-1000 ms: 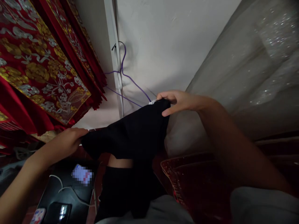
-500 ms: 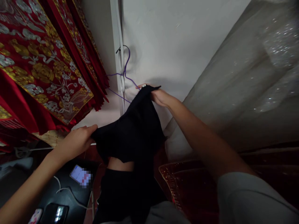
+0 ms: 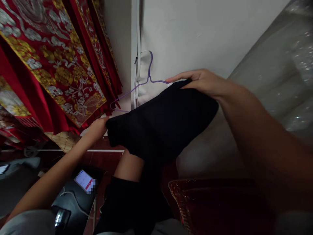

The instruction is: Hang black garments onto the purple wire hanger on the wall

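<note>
A black garment (image 3: 161,125) is stretched between my two hands in front of a white wall. My left hand (image 3: 97,128) pinches its lower left corner. My right hand (image 3: 202,82) grips its upper right edge, fingers closed over the cloth. A purple wire hanger (image 3: 143,83) hangs against the wall, its arm running into the garment's top edge beside my right fingertips. The rest of the cloth droops down over my knee.
Red cloth with gold and silver embroidery (image 3: 49,62) hangs at the left. A pale glittery fabric (image 3: 281,71) fills the right. A lit phone (image 3: 85,180) with a white cable lies on a dark surface below. A red cushion (image 3: 207,202) sits at lower right.
Both hands have lifted the black garment and spread it wider; my right hand moved right and up along the hanger's arm, my left hand moved up toward the red cloth.
</note>
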`<state>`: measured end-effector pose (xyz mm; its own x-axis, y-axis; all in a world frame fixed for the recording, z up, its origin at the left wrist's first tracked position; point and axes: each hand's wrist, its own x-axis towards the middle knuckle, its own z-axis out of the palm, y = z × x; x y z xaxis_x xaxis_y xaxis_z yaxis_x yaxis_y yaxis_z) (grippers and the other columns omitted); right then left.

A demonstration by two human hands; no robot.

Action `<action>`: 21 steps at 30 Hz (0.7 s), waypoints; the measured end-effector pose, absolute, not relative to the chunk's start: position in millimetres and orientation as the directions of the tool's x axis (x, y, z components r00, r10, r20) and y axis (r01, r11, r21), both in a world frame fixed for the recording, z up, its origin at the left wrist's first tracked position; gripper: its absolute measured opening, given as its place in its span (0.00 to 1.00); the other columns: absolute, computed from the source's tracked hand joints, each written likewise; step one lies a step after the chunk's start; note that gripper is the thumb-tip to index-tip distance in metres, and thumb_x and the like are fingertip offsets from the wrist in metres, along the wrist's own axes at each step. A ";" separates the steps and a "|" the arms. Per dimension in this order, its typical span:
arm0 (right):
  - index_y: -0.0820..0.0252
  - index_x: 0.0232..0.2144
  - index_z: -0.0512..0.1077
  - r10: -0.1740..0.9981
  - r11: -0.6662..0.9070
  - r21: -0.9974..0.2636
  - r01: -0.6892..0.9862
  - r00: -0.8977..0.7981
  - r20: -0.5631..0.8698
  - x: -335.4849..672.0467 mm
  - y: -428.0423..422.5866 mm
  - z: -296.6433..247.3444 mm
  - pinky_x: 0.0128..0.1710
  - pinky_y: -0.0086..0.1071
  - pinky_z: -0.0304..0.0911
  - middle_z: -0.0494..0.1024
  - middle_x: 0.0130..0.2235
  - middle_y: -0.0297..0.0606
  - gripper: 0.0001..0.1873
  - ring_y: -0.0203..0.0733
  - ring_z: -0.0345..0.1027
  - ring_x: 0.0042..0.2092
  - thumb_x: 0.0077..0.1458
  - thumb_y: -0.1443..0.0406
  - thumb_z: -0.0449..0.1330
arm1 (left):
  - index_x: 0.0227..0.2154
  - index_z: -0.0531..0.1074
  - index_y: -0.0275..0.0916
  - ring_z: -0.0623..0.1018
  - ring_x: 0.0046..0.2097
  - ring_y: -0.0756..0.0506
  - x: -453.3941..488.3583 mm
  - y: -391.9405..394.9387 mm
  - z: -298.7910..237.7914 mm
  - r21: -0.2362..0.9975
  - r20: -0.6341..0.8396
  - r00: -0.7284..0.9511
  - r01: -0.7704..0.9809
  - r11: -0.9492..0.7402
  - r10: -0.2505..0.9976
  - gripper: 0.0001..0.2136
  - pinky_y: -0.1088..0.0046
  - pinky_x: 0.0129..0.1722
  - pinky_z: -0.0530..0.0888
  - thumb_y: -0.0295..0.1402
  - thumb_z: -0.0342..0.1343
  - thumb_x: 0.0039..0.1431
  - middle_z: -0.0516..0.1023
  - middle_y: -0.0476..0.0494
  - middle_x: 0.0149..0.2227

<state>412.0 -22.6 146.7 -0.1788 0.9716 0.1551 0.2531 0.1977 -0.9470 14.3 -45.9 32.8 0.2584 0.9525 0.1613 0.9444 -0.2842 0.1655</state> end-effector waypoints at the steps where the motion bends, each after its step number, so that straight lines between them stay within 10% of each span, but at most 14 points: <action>1: 0.65 0.50 0.82 0.972 0.196 -0.937 0.291 -0.181 0.148 414.2 -21.8 155.1 0.33 0.27 0.67 0.85 0.33 0.38 0.22 0.31 0.76 0.30 0.54 0.80 0.63 | 0.46 0.72 0.36 0.81 0.45 0.37 17.9 -31.5 31.5 0.244 0.219 0.225 0.929 -0.277 0.949 0.15 0.65 0.46 0.71 0.21 0.45 0.61 0.81 0.32 0.42; 6: 0.68 0.49 0.81 0.993 0.111 -0.901 0.420 -0.075 0.088 415.9 -10.2 177.5 0.41 0.31 0.66 0.85 0.37 0.39 0.19 0.28 0.76 0.34 0.57 0.79 0.62 | 0.47 0.69 0.38 0.77 0.44 0.43 46.4 32.2 50.5 0.654 0.539 0.067 0.595 -0.467 0.839 0.14 0.67 0.53 0.70 0.19 0.49 0.61 0.77 0.42 0.40; 12: 0.68 0.42 0.82 0.986 -0.041 -0.981 0.190 -0.152 -0.070 421.8 15.4 125.8 0.37 0.27 0.64 0.83 0.31 0.38 0.16 0.27 0.72 0.29 0.65 0.78 0.54 | 0.46 0.66 0.37 0.72 0.55 0.43 91.5 61.1 82.6 0.614 0.675 0.101 0.472 -0.632 0.731 0.18 0.62 0.62 0.64 0.14 0.52 0.55 0.72 0.41 0.49; 16: 0.68 0.30 0.80 0.952 -0.288 -0.944 0.162 -0.056 -0.300 448.9 20.2 78.9 0.31 0.27 0.62 0.80 0.26 0.40 0.17 0.30 0.70 0.26 0.66 0.76 0.54 | 0.32 0.68 0.36 0.74 0.46 0.42 74.9 58.1 88.3 0.694 0.564 -0.033 0.561 -0.452 0.825 0.07 0.63 0.55 0.69 0.18 0.57 0.55 0.71 0.44 0.35; 21: 0.64 0.30 0.79 0.989 -0.135 -0.985 -0.111 -0.076 -0.127 460.0 9.6 65.0 0.34 0.29 0.67 0.81 0.28 0.40 0.20 0.34 0.72 0.29 0.70 0.60 0.56 | 0.25 0.73 0.36 0.74 0.34 0.46 52.4 39.1 89.3 0.801 0.472 -0.002 0.419 -0.428 0.882 0.10 0.72 0.39 0.72 0.33 0.58 0.61 0.72 0.47 0.26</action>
<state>460.0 9.6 65.0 -0.0759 0.9889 -0.1274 -0.1107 -0.1354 -0.9846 52.4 39.1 89.3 -0.0022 0.8816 0.4719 0.4187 -0.4278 0.8010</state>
